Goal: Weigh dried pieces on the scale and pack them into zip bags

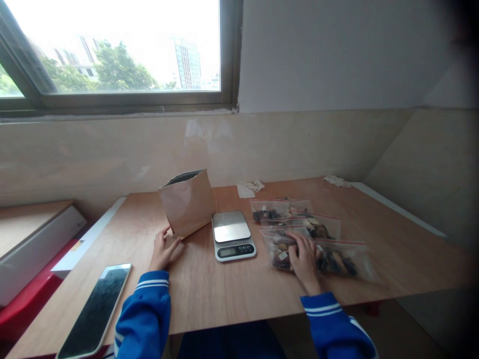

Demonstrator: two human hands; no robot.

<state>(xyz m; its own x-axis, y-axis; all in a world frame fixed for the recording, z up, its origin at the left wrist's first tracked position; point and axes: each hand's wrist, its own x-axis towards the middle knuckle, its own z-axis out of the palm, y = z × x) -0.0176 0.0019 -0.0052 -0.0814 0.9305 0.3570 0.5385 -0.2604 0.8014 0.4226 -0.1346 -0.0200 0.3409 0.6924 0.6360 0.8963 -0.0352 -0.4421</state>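
My left hand (163,252) rests on the table at the lower left corner of an upright brown paper bag (189,204), thumb and fingers apart and touching its base. The bag's top gapes, but its contents are hidden. My right hand (304,257) lies with fingers spread on a clear zip bag (277,249) of dark dried pieces. Beside it is another zip bag (342,262) of dark and tan pieces, partly under my hand. Between my hands stands a white digital kitchen scale (232,232), its metal plate bare.
More zip bags (271,212) of dried pieces lie behind my right hand. A large phone (98,304) is at the table's left front. Crumpled white paper (251,188) lies at the back, near the wall. A red stool (32,296) stands left of the table (220,294).
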